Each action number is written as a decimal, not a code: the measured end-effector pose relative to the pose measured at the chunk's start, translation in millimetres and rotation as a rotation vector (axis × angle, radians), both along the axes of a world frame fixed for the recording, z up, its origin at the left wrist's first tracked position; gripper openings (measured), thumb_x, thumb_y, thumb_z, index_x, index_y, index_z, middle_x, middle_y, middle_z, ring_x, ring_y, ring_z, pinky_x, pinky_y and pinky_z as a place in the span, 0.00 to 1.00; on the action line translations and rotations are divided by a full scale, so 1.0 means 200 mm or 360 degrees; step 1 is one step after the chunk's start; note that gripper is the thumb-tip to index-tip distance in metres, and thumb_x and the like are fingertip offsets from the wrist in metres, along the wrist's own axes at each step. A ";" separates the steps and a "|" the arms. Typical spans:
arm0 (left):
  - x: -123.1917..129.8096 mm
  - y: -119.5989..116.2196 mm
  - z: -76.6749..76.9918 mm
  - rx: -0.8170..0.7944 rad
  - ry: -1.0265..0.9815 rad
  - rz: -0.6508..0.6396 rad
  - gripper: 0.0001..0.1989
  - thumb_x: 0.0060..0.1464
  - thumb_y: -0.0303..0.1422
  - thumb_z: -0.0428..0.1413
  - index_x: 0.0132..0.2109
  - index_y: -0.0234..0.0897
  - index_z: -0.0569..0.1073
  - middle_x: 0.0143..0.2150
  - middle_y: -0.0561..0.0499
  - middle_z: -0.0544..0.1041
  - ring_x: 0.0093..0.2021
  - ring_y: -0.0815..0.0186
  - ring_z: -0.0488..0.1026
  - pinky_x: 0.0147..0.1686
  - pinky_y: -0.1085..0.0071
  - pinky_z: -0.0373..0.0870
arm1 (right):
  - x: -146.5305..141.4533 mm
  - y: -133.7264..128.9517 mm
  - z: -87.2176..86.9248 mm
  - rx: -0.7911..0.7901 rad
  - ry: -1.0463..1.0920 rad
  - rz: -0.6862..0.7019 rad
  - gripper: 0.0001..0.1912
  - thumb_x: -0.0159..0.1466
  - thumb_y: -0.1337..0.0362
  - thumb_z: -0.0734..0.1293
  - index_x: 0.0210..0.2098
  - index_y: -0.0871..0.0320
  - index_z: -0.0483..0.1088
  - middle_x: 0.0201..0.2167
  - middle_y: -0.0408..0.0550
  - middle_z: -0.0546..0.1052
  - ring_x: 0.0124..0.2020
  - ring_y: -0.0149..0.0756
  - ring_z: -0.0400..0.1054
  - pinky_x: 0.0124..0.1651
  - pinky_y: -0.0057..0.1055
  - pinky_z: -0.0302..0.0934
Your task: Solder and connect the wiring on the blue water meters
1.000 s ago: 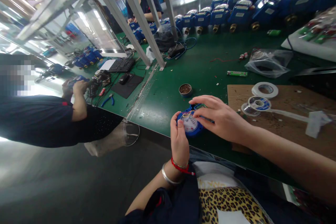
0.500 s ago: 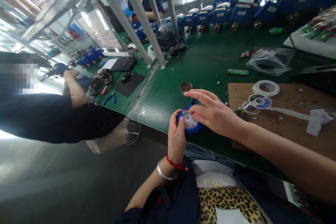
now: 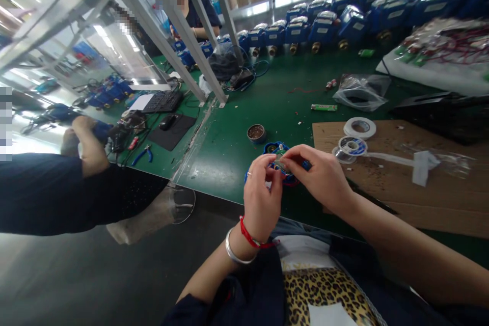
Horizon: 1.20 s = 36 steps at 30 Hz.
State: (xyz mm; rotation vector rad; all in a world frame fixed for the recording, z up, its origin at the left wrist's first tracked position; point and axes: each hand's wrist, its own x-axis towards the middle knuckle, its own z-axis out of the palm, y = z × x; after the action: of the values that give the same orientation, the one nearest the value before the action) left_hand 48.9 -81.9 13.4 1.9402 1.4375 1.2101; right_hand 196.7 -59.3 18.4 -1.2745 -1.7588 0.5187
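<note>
My left hand (image 3: 263,196) is closed around the near left side of a round blue meter housing (image 3: 290,180) at the bench's front edge. My right hand (image 3: 319,173) comes in from the right, thumb and forefinger pinched over a small green part (image 3: 280,160) above the housing. Fingers of both hands meet at that part and cover much of it. A round tin (image 3: 256,133) with brown contents stands just behind my hands.
Cardboard (image 3: 382,183) on the right bears a tape roll (image 3: 359,128) and a solder spool (image 3: 352,146). Blue meters (image 3: 298,30) line the back. Metal posts (image 3: 206,56) rise left of centre. A co-worker's arm (image 3: 89,147) is at left, near blue pliers (image 3: 143,155).
The white dial face no longer shows; the blue housing's inside and a green part are in view. Both hands have come together in a pinch. The view has shifted right.
</note>
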 end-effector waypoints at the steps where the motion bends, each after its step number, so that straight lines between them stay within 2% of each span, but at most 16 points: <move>1: 0.01 0.01 0.00 -0.0050 0.0005 -0.0002 0.12 0.61 0.27 0.52 0.52 0.38 0.69 0.49 0.45 0.76 0.38 0.67 0.75 0.42 0.67 0.74 | 0.00 -0.01 -0.01 0.0004 0.0027 -0.0016 0.03 0.64 0.65 0.67 0.34 0.56 0.72 0.28 0.42 0.76 0.29 0.31 0.70 0.35 0.28 0.62; 4: 0.02 0.05 0.00 -0.0140 0.0049 -0.0060 0.09 0.62 0.29 0.52 0.49 0.38 0.72 0.44 0.47 0.78 0.39 0.65 0.75 0.41 0.68 0.73 | -0.01 -0.03 -0.03 0.0027 0.0112 -0.0046 0.02 0.64 0.65 0.67 0.34 0.56 0.72 0.29 0.42 0.76 0.30 0.31 0.71 0.36 0.27 0.62; 9: -0.01 0.08 -0.03 -0.0246 -0.0078 -0.0056 0.07 0.61 0.34 0.55 0.44 0.39 0.74 0.37 0.50 0.78 0.33 0.68 0.74 0.36 0.71 0.70 | -0.02 -0.05 -0.06 0.0011 0.0332 -0.0060 0.03 0.64 0.66 0.66 0.33 0.56 0.70 0.30 0.42 0.76 0.32 0.31 0.70 0.38 0.27 0.62; 13: 0.00 0.10 -0.06 -0.0227 -0.0126 0.0011 0.07 0.59 0.36 0.57 0.42 0.39 0.75 0.35 0.51 0.77 0.34 0.67 0.74 0.35 0.72 0.69 | -0.03 -0.03 -0.07 0.0109 0.0501 -0.0037 0.04 0.64 0.67 0.66 0.32 0.57 0.69 0.33 0.45 0.75 0.38 0.31 0.70 0.44 0.29 0.63; 16: 0.00 0.10 -0.06 -0.0203 -0.0072 -0.0028 0.06 0.59 0.35 0.57 0.40 0.39 0.75 0.33 0.52 0.76 0.34 0.67 0.73 0.34 0.73 0.68 | -0.03 -0.03 -0.07 0.0184 0.0551 -0.0096 0.04 0.63 0.68 0.67 0.31 0.57 0.70 0.34 0.45 0.73 0.42 0.32 0.68 0.46 0.31 0.63; 19: -0.01 0.10 -0.06 -0.0197 -0.0032 -0.0063 0.06 0.58 0.35 0.58 0.39 0.38 0.75 0.33 0.52 0.76 0.34 0.67 0.72 0.32 0.74 0.66 | 0.03 -0.06 -0.07 0.0201 0.0597 -0.0216 0.04 0.63 0.67 0.67 0.31 0.57 0.69 0.34 0.45 0.72 0.39 0.31 0.67 0.43 0.30 0.63; 21: -0.02 0.11 -0.05 -0.0210 -0.0070 -0.0036 0.06 0.58 0.35 0.57 0.39 0.37 0.75 0.34 0.51 0.76 0.33 0.68 0.72 0.30 0.75 0.66 | 0.13 -0.11 -0.07 0.0209 0.0577 -0.0340 0.05 0.65 0.67 0.65 0.32 0.57 0.67 0.34 0.45 0.72 0.37 0.31 0.67 0.40 0.29 0.63; 23: -0.03 0.11 -0.05 -0.0235 -0.0121 -0.0007 0.07 0.58 0.35 0.57 0.40 0.37 0.75 0.35 0.50 0.76 0.32 0.69 0.71 0.29 0.75 0.66 | 0.26 -0.16 -0.11 0.0173 0.0405 -0.0436 0.05 0.66 0.67 0.64 0.33 0.57 0.67 0.35 0.45 0.72 0.38 0.32 0.67 0.42 0.31 0.63; 26: -0.02 0.12 -0.04 -0.0275 -0.0170 -0.0010 0.06 0.58 0.35 0.57 0.39 0.37 0.75 0.34 0.51 0.76 0.30 0.70 0.70 0.27 0.76 0.65 | 0.42 -0.22 -0.21 -0.0043 -0.0129 -0.0399 0.04 0.66 0.65 0.63 0.37 0.58 0.69 0.39 0.49 0.75 0.42 0.36 0.69 0.49 0.36 0.63; 28: -0.01 0.12 -0.04 -0.0280 -0.0195 -0.0032 0.06 0.58 0.34 0.57 0.38 0.37 0.75 0.33 0.51 0.76 0.28 0.71 0.69 0.26 0.76 0.64 | 0.46 -0.24 -0.29 -0.0168 -0.0457 -0.0351 0.13 0.65 0.59 0.65 0.46 0.60 0.69 0.47 0.54 0.74 0.50 0.42 0.67 0.56 0.41 0.61; 31: 0.00 0.12 -0.04 -0.0259 -0.0212 -0.0052 0.05 0.58 0.33 0.57 0.37 0.36 0.75 0.32 0.51 0.75 0.28 0.71 0.68 0.26 0.75 0.64 | 0.38 -0.24 -0.39 -0.0259 -0.0853 -0.0344 0.37 0.58 0.48 0.69 0.59 0.66 0.62 0.59 0.62 0.67 0.60 0.53 0.59 0.63 0.50 0.52; 32: 0.00 0.12 -0.03 -0.0252 -0.0208 -0.0053 0.05 0.58 0.33 0.56 0.37 0.37 0.74 0.33 0.51 0.75 0.29 0.71 0.69 0.26 0.75 0.64 | 0.34 -0.24 -0.41 -0.0273 -0.0948 -0.0354 0.42 0.57 0.47 0.69 0.62 0.68 0.59 0.61 0.63 0.65 0.61 0.56 0.57 0.65 0.52 0.49; 34: 0.00 0.12 -0.03 -0.0247 -0.0188 -0.0055 0.05 0.58 0.33 0.56 0.37 0.37 0.74 0.33 0.51 0.75 0.30 0.70 0.69 0.27 0.75 0.64 | 0.26 -0.23 -0.43 -0.0288 -0.1077 -0.0388 0.44 0.57 0.49 0.68 0.64 0.70 0.56 0.63 0.65 0.63 0.63 0.57 0.55 0.66 0.54 0.46; 36: 0.00 0.12 -0.03 -0.0244 -0.0162 -0.0065 0.04 0.59 0.33 0.56 0.37 0.38 0.74 0.33 0.51 0.74 0.31 0.70 0.69 0.28 0.74 0.65 | 0.22 -0.22 -0.44 -0.0307 -0.1137 -0.0410 0.38 0.59 0.55 0.66 0.64 0.70 0.57 0.63 0.64 0.63 0.63 0.57 0.55 0.65 0.53 0.48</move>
State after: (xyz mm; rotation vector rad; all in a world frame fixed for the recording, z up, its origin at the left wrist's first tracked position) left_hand 48.2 -57.3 7.8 1.7714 1.3894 1.1289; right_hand 239.9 -103.7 -69.4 -1.9584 -2.0916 0.0749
